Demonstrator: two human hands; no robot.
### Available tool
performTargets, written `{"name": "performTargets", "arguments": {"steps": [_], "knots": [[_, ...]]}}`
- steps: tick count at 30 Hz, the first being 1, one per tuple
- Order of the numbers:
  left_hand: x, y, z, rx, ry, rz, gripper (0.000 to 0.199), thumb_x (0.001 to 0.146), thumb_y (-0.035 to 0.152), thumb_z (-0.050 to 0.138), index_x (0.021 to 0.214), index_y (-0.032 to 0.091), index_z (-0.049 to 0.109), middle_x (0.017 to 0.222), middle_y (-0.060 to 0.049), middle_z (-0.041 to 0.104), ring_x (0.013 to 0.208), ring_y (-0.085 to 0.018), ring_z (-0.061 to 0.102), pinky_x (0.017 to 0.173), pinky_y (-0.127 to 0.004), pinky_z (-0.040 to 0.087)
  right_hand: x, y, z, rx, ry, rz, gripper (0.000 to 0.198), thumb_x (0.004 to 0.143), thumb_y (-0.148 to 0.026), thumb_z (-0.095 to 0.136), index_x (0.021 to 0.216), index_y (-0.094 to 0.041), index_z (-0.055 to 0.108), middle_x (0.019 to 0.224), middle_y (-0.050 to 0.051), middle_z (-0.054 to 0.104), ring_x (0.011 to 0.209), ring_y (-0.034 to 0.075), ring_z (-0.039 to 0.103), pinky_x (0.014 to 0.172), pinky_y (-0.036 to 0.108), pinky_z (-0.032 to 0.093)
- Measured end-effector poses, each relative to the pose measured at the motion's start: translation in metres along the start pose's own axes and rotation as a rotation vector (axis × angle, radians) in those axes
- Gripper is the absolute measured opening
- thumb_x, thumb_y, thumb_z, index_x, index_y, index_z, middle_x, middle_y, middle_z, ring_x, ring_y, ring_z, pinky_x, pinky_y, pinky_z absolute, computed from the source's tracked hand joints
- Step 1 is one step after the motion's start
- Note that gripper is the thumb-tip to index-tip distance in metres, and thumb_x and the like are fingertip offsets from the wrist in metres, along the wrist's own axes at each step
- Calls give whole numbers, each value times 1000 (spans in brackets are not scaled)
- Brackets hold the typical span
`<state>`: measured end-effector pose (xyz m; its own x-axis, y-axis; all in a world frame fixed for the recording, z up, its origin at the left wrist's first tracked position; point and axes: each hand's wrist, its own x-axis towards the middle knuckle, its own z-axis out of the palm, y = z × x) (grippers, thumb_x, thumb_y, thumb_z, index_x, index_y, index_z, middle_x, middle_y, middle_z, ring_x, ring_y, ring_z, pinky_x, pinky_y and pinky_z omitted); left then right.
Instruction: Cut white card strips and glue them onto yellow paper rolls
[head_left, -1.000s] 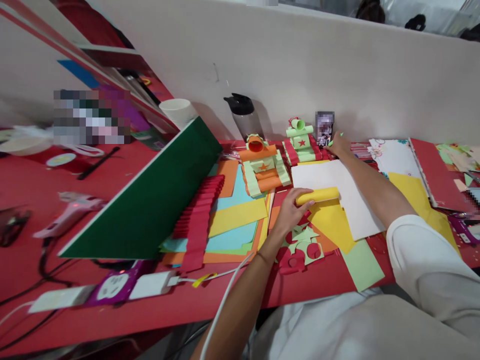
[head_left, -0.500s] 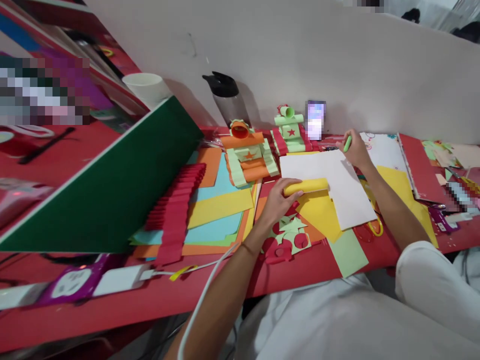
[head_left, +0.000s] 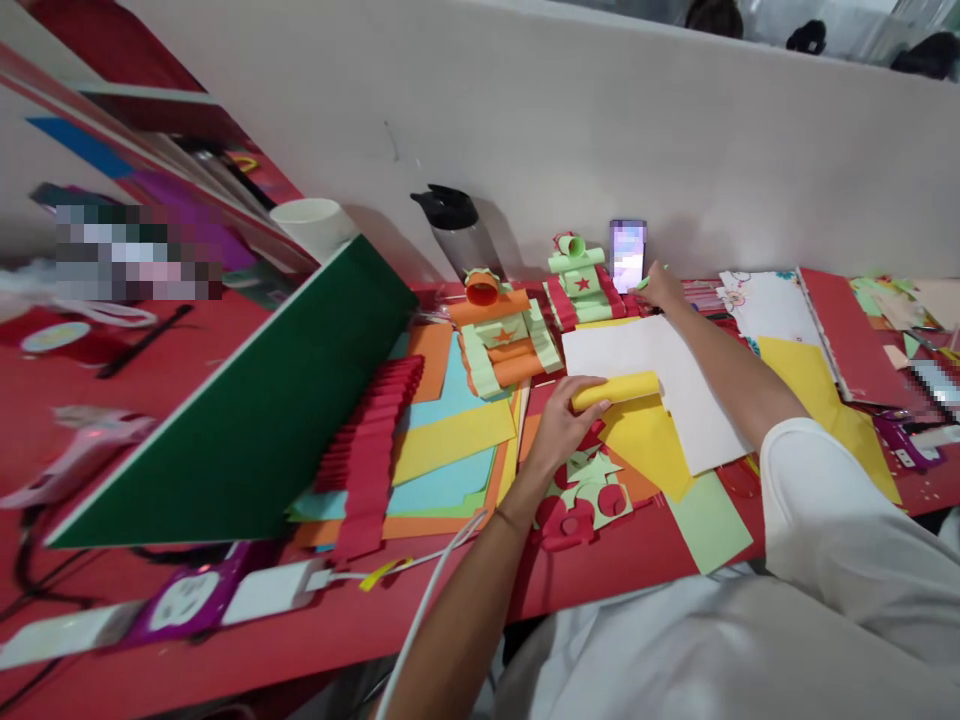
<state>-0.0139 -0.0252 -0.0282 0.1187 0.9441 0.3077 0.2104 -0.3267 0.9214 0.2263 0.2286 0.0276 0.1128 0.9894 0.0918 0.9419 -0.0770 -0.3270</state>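
Observation:
My left hand [head_left: 570, 418] is wrapped round one end of a rolled tube of yellow paper [head_left: 626, 389]. The tube lies across a white sheet [head_left: 694, 390] and a yellow sheet [head_left: 652, 455]. My right hand [head_left: 661, 290] reaches to the back of the desk, just right of the upright phone [head_left: 628, 255]. From its fingers pokes a small light-green, pen-like thing [head_left: 645, 283], whose exact kind I cannot make out. Behind the tube stand two paper tank-like models, one orange and green [head_left: 504, 345], the other green and red [head_left: 579, 284].
Red and green paper scraps [head_left: 585, 500] lie near my left wrist. To the left are a pleated red paper strip [head_left: 371, 455], stacked coloured sheets [head_left: 450, 450], a green board [head_left: 247, 420] and a bottle [head_left: 457, 230]. A white cable [head_left: 427, 590] crosses my left forearm.
My right hand has moved left and away from me, toward the phone, with the green thing still in its fingers. My left hand keeps its hold on the yellow tube. The view has shifted slightly.

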Motion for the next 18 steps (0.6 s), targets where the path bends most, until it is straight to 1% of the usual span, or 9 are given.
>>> {"name": "performTargets", "arguments": {"steps": [3, 9, 12, 18], "knots": [[-1, 2, 0, -14, -10, -6, 31, 89, 40, 77, 114, 23, 76, 120, -10, 71, 116, -27, 67, 103, -41, 53, 9, -2, 8, -6, -9, 21, 79, 83, -53, 85, 141, -12, 53, 130, 24, 72, 120, 39, 71, 99, 49, 55], [-1, 5, 0, -36, -9, -4, 28, 89, 36, 77, 114, 23, 77, 118, -9, 71, 115, -26, 67, 105, -41, 52, 10, -6, 8, -17, 11, 16, 76, 84, -53, 85, 140, -12, 54, 131, 22, 72, 121, 39, 69, 102, 51, 55], [-1, 8, -1, -33, -12, -11, 29, 89, 37, 77, 114, 23, 77, 119, -10, 72, 116, -26, 67, 106, -41, 52, 8, -7, 7, -30, 17, 10, 72, 87, -51, 82, 140, -12, 54, 132, 22, 71, 123, 38, 68, 102, 49, 53], [0, 8, 0, -43, -14, -11, 28, 89, 36, 77, 114, 23, 77, 119, -10, 71, 115, -27, 67, 104, -41, 53, 6, -7, 5, -37, 8, -2, 70, 89, -48, 80, 142, -11, 53, 129, 22, 72, 123, 38, 67, 104, 49, 51]]}}
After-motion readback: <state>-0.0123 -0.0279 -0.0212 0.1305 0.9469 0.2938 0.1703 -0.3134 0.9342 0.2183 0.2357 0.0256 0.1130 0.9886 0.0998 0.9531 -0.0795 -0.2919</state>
